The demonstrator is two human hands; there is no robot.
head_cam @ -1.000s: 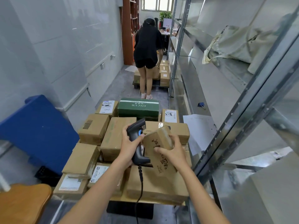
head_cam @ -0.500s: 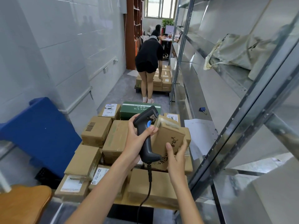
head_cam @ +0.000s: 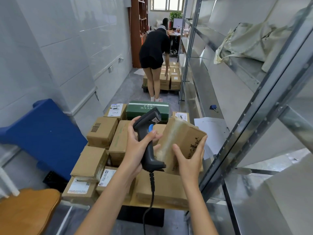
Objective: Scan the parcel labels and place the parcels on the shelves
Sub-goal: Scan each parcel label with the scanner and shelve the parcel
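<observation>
My left hand (head_cam: 137, 146) grips a black handheld barcode scanner (head_cam: 149, 141) with a blue trigger and a cable hanging down. Right beside it, my right hand (head_cam: 189, 160) holds a small taped cardboard parcel (head_cam: 179, 141) with dark script on its side, tilted upright above the pile. Beneath both hands lies a stack of cardboard parcels (head_cam: 101, 131), several with white labels, plus a green box (head_cam: 147, 109) at the far end. Metal shelves (head_cam: 237, 106) run along the right.
A person in black (head_cam: 155, 53) bends over another pile of boxes down the aisle. A blue plastic piece (head_cam: 42, 133) leans on the left wall, a wooden seat (head_cam: 25, 211) sits at lower left. White sacks (head_cam: 254, 41) lie on an upper shelf; paper (head_cam: 210, 128) on a lower one.
The parcel has been lifted off the pile and turned in my right hand, its taped face now toward me. The scanner rose with it. The person ahead bent down to the boxes.
</observation>
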